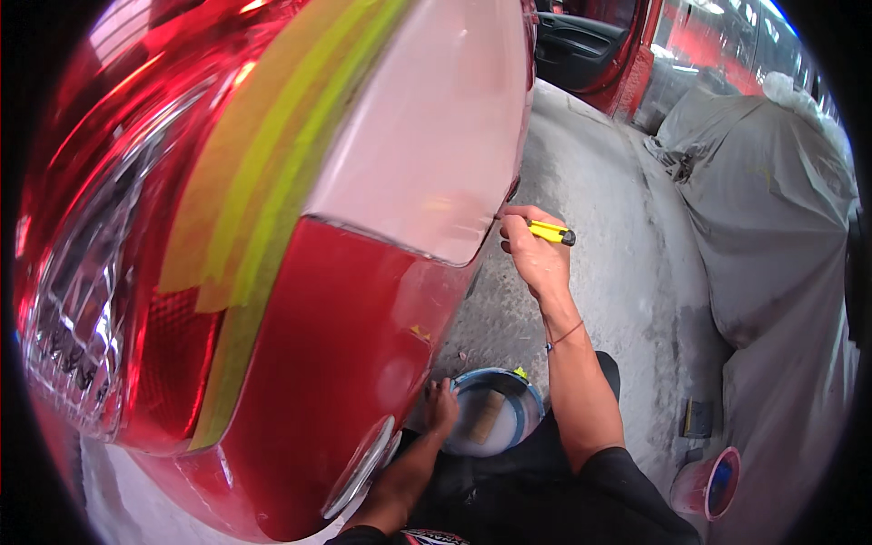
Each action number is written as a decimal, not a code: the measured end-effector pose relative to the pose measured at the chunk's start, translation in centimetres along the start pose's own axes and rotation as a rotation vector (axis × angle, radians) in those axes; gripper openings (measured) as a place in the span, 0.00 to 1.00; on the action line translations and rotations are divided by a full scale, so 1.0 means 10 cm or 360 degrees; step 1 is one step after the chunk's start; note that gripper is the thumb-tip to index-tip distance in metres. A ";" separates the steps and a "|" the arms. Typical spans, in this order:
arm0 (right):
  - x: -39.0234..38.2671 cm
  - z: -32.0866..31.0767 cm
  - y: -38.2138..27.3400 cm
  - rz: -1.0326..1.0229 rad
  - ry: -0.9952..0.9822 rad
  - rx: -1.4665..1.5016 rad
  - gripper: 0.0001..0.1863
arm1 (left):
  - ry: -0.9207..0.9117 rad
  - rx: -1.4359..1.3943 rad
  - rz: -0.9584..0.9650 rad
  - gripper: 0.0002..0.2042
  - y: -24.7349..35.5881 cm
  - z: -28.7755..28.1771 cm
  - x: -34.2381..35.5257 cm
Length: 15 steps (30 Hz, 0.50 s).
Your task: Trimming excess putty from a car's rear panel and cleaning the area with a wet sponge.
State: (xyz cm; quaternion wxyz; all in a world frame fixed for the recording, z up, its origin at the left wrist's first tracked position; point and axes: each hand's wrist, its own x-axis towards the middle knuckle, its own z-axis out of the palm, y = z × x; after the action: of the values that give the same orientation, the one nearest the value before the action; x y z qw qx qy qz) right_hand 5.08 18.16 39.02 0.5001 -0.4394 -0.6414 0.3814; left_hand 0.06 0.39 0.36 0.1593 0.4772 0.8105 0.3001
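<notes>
My right hand [538,253] is closed around a yellow and black utility knife [550,232]. Its front end is at the lower corner of a pale, primer-coloured car panel [427,136], where that panel meets the red bumper [341,363]. The blade itself is too small to make out. Lower down, my left hand [442,406] is beside the bumper's side, close to the rim of a blue bucket [536,400]. Its fingers are foreshortened, so their grip is unclear. Cloudy liquid fills the bucket, with a tan block [487,416] in it.
Yellow-green masking tape [263,182] runs between the tail light [91,300] and the pale panel. Grey sheeting [772,200] drapes a bulky shape on the right. A pink bucket [724,481] and a small dark block [698,418] are on the concrete floor [627,272]. Behind is an open red car door [590,45].
</notes>
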 end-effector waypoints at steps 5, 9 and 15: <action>0.02 0.10 0.13 0.0146 0.0007 0.0556 0.14 | 0.0025 -0.0019 0.0023 0.12 -0.09 0.07 0.02; -0.03 0.13 0.09 0.0234 0.0031 0.0583 0.15 | 0.0037 0.0003 0.0051 0.11 -0.07 0.09 0.01; 0.02 0.16 0.15 0.0155 0.0046 0.0223 0.14 | 0.0044 -0.0039 0.0019 0.11 -0.06 0.10 0.03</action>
State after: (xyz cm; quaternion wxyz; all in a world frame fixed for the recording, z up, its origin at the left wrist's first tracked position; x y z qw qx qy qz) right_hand 3.81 18.76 37.35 0.5197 -0.4394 -0.5839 0.4427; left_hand 0.05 0.72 -0.78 0.1521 0.4757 0.8060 0.3176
